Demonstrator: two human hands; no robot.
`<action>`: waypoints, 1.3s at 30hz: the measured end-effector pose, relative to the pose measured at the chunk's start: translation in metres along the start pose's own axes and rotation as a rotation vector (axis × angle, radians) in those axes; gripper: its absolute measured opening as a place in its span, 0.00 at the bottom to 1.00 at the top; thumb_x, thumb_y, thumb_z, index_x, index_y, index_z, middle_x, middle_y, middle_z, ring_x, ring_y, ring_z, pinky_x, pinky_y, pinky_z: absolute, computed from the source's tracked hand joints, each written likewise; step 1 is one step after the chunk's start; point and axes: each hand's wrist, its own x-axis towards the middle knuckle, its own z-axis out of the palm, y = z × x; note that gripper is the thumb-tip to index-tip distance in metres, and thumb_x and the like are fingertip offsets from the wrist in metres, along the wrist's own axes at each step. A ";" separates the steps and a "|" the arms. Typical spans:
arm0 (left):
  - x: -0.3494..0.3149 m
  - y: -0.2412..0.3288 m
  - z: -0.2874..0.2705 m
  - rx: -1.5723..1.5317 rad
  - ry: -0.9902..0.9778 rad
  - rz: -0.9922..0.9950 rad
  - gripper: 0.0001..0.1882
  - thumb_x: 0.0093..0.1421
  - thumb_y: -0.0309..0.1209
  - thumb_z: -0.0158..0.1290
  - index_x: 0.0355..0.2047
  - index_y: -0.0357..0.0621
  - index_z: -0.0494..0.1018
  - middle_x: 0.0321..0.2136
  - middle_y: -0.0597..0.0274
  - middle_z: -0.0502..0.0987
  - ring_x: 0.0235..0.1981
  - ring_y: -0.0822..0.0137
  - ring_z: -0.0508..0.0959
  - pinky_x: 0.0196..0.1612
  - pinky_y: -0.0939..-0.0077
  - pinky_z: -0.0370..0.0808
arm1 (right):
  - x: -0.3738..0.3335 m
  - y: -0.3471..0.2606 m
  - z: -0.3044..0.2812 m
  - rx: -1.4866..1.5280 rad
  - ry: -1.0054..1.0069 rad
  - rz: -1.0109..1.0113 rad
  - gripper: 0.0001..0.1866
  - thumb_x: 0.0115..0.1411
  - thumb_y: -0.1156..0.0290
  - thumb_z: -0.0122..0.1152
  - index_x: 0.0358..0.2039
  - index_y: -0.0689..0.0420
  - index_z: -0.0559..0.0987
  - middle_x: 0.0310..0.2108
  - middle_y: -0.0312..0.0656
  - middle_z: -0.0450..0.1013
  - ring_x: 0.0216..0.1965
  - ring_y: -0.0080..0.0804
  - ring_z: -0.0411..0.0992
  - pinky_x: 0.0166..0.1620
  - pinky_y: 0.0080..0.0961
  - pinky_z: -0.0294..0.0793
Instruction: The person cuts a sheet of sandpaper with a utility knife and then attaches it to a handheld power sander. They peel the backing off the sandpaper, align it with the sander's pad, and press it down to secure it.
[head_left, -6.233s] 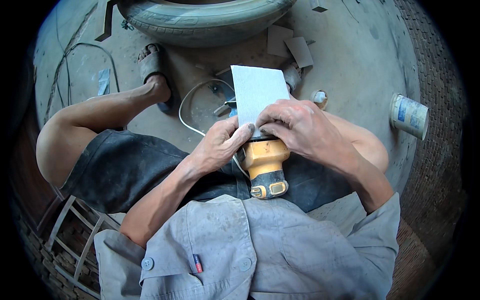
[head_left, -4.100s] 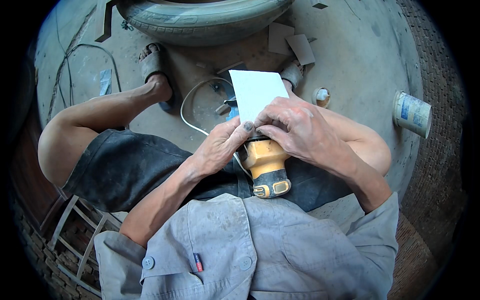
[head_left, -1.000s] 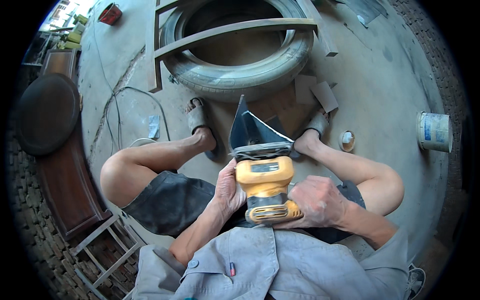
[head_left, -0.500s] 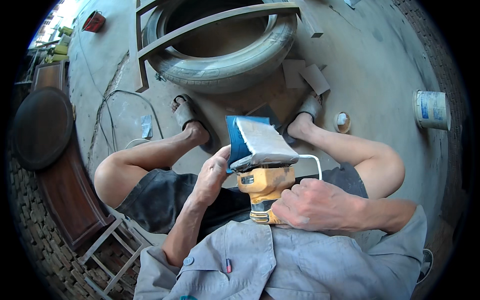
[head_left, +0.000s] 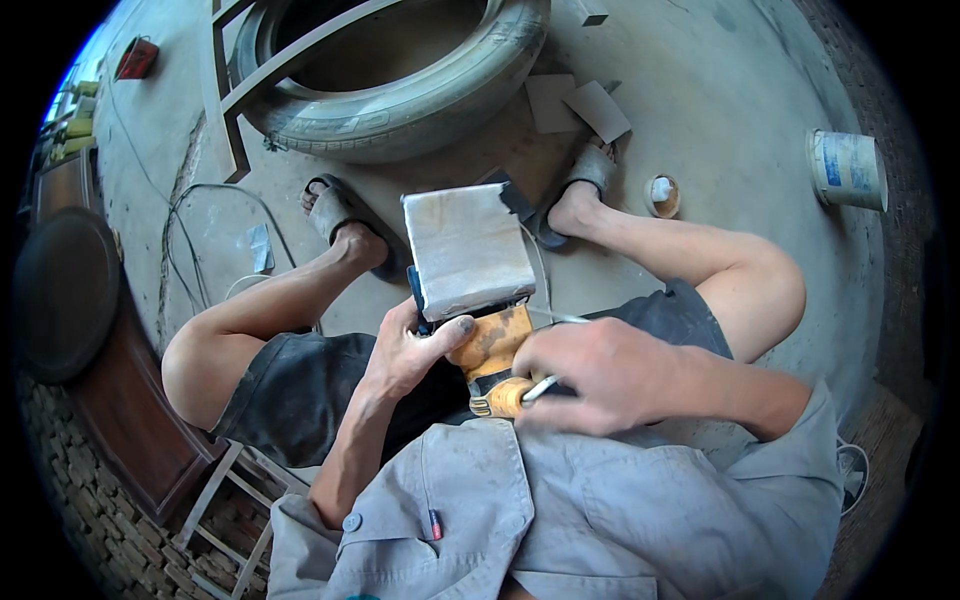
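Observation:
A yellow-and-black electric sander (head_left: pixel 492 343) sits in front of my lap, its square pad (head_left: pixel 470 250) tipped up and covered by a worn whitish sheet. My left hand (head_left: pixel 410 350) grips it, thumb over the yellow body and fingers round the side. Beside those fingers, a strip of the blue sheet (head_left: pixel 419 298) shows at the pad's edge; the rest is hidden. My right hand (head_left: pixel 600 375), slightly blurred, is closed at the sander's lower end. A short length of white cord (head_left: pixel 540 389) sticks out from its fingers towards the tool.
Ahead lies a large tyre (head_left: pixel 400 125) with a wooden frame (head_left: pixel 300 60) across it. Two flat sheets (head_left: pixel 598 110) rest near my right foot. A small round tub (head_left: pixel 662 196) and a white bucket (head_left: pixel 848 170) stand to the right. Dark wooden panels (head_left: pixel 130 390) line the left.
The sander has turned so its pad's pale face shows more fully, and the blue sheet is mostly hidden. My left thumb has come onto the body; my right hand has shifted onto the cord.

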 end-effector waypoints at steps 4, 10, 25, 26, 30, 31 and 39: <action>0.004 -0.007 -0.004 0.008 0.005 -0.028 0.31 0.58 0.45 0.64 0.52 0.32 0.76 0.46 0.55 0.81 0.47 0.66 0.78 0.55 0.71 0.72 | 0.007 0.055 0.010 0.515 0.115 0.494 0.26 0.72 0.51 0.51 0.51 0.64 0.69 0.39 0.45 0.74 0.28 0.26 0.78 0.31 0.26 0.81; -0.001 -0.006 -0.010 0.016 0.018 -0.024 0.31 0.58 0.46 0.65 0.52 0.32 0.77 0.45 0.55 0.82 0.48 0.65 0.78 0.56 0.70 0.72 | 0.012 0.063 0.045 0.646 0.170 0.348 0.31 0.71 0.48 0.52 0.53 0.68 0.66 0.45 0.52 0.75 0.24 0.27 0.78 0.30 0.27 0.79; -0.012 0.002 -0.014 0.123 -0.187 0.091 0.43 0.51 0.54 0.68 0.56 0.32 0.73 0.49 0.47 0.80 0.54 0.56 0.76 0.61 0.59 0.69 | 0.004 0.045 0.051 0.403 0.267 0.323 0.35 0.60 0.41 0.65 0.38 0.67 0.74 0.26 0.49 0.73 0.27 0.35 0.70 0.33 0.33 0.72; -0.012 0.003 -0.017 0.146 -0.212 0.077 0.43 0.51 0.54 0.69 0.57 0.32 0.73 0.49 0.46 0.79 0.54 0.56 0.76 0.61 0.59 0.69 | 0.004 0.044 0.049 0.425 0.245 0.346 0.34 0.60 0.42 0.66 0.37 0.67 0.75 0.26 0.48 0.73 0.26 0.34 0.70 0.33 0.32 0.72; -0.009 -0.001 -0.020 0.190 -0.254 0.082 0.45 0.50 0.55 0.69 0.58 0.31 0.72 0.52 0.44 0.78 0.56 0.55 0.75 0.62 0.59 0.69 | 0.008 0.034 0.039 0.456 0.197 0.421 0.30 0.60 0.46 0.68 0.30 0.66 0.76 0.22 0.42 0.71 0.24 0.27 0.67 0.29 0.30 0.69; -0.009 -0.002 -0.020 0.143 -0.267 0.078 0.46 0.50 0.56 0.69 0.58 0.31 0.71 0.53 0.44 0.77 0.57 0.54 0.74 0.63 0.59 0.68 | 0.007 0.033 0.037 0.476 0.185 0.465 0.29 0.61 0.47 0.68 0.28 0.66 0.76 0.21 0.42 0.70 0.24 0.26 0.66 0.29 0.30 0.68; -0.005 -0.007 -0.019 0.050 -0.252 0.081 0.49 0.50 0.54 0.68 0.62 0.31 0.67 0.57 0.45 0.74 0.62 0.54 0.69 0.67 0.60 0.61 | -0.002 0.039 0.007 0.436 0.154 0.559 0.18 0.64 0.60 0.65 0.32 0.62 0.70 0.22 0.39 0.70 0.25 0.26 0.67 0.30 0.30 0.69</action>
